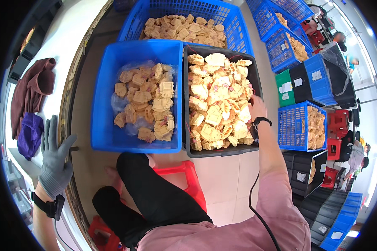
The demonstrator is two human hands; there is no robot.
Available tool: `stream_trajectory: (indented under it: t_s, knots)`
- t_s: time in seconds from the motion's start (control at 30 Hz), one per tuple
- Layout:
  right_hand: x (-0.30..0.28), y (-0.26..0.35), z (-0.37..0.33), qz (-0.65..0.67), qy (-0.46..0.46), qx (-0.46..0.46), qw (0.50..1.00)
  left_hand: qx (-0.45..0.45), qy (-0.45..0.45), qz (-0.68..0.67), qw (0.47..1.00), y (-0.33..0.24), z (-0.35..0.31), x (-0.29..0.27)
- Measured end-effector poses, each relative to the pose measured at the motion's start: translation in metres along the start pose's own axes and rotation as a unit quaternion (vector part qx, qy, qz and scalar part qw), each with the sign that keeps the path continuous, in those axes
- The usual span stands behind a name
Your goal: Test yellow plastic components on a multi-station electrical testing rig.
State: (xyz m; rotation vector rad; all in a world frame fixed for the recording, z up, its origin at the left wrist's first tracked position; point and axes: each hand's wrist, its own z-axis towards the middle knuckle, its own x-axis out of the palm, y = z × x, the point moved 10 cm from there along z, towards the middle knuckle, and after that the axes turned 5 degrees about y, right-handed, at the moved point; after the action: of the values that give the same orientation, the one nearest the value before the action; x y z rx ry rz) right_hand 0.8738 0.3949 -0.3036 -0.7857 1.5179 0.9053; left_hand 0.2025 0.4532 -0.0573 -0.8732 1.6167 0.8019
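My left hand, in a grey glove, is raised at the left over the white table edge. Its fingers are stretched out and the thumb stands apart, with nothing held. My right hand is at the right side of a black bin, against the tan plastic parts heaped in it. Its fingers are too hidden to show whether they grip anything. Left of that bin stands a blue bin, holding fewer tan parts on clear plastic film.
Behind stands a blue slatted crate full of similar parts. More crates line the right side. A purple cloth and a brown garment lie on the white table. A red stool is by my legs. People sit far right.
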Motion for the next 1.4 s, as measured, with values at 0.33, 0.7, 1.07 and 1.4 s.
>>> stream_trajectory:
  t_s: [0.33,0.7,1.07,1.4]
  knots:
    - [0.032,0.001,-0.043,-0.064,0.168,-0.028,0.983,-0.006,-0.012,-0.02,1.0,0.003,0.001,0.001]
    - [0.042,-0.084,-0.137,0.019,0.255,0.173,0.951,0.009,-0.018,0.009,1.0,0.003,-0.001,0.003]
    - [0.076,-0.111,-0.133,0.151,0.196,0.171,0.954,-0.003,-0.012,0.005,1.0,0.002,0.0,0.002]
    - [0.048,-0.081,-0.115,0.398,-0.037,0.162,0.902,0.001,0.004,0.021,1.0,0.008,0.0,0.008]
